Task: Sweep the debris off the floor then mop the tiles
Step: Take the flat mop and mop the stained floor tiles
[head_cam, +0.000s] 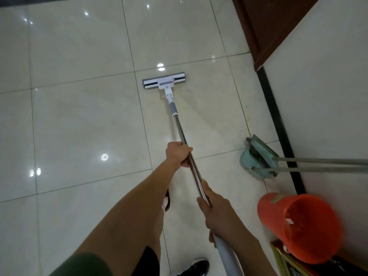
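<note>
Two hands grip mop pole: left hand (178,154) farther, right hand (214,212) nearer. Mop (164,82) flat on far tiles (79,126). Push straight, slow, overlap strokes, miss bucket (298,226) at right.

I am looking down at an indoor hallway or room, likely in a home: glossy cream floor tiles (83,120), a white wall (322,100) with black skirting (278,124), a dark wooden door (264,26), and a red bucket (298,228).
</note>
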A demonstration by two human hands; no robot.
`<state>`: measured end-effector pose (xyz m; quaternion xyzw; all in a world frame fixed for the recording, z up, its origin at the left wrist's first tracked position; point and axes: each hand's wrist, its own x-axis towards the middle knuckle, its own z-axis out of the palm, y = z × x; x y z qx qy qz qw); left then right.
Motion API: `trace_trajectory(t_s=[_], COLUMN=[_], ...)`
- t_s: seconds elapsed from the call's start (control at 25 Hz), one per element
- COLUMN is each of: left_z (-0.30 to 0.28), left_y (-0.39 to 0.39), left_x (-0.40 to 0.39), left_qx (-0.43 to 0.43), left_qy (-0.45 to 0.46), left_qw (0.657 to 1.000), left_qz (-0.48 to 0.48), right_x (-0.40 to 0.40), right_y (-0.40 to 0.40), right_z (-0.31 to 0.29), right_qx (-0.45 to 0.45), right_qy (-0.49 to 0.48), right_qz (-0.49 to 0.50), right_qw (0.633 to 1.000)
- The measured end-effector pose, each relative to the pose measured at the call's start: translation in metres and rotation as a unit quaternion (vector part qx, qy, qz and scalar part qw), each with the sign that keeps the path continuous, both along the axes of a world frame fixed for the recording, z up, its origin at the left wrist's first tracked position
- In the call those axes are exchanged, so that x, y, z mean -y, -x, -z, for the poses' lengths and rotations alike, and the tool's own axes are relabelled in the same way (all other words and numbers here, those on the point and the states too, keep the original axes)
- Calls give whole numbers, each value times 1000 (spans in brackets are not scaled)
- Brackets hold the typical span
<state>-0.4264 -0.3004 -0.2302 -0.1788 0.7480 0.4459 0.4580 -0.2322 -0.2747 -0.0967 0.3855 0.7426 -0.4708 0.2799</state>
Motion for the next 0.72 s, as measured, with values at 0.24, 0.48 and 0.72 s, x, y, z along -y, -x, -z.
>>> trace_trajectory(t_s=[0.24, 0.48, 0.72], left_z=[17, 4, -9], left_y=[194, 277, 229], left_x=[-37, -45, -2], left_qx=[-41, -44, -37], left_qy=[11, 15, 26], left_qw=[999, 999, 999], left_qz=[-4, 8, -5], right_x=[-38, -44, -3], right_y=[189, 273, 235], right_z=[32, 23, -9], right_qx=[-42, -36, -10], right_qy=[15, 14, 34], right_qz=[20, 18, 24], right_qw=[999, 999, 999])
